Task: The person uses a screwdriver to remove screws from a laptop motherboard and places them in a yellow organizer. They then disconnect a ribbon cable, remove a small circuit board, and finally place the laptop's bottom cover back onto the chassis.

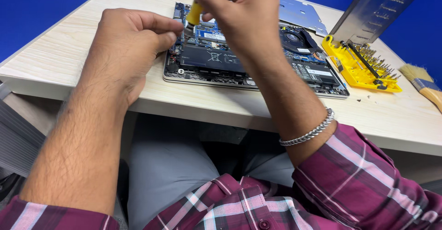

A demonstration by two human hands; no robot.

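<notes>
Screwdriver (195, 12), yellow-handled, stands nearly upright over the opened laptop (258, 69), near its rear-left corner. Nearest the camera, 2 plaid sleeves (368, 184) frame the view, with a metal bracelet (309, 131) on the right wrist. The left hand (131, 50) rests at the laptop's left side, its fingers pinched around the lower shaft. The right hand (239, 13) is closed around the handle's top. Farther right on the bench (55, 55) lie a yellow bit tray (359, 66) and a brush (421, 80).
</notes>
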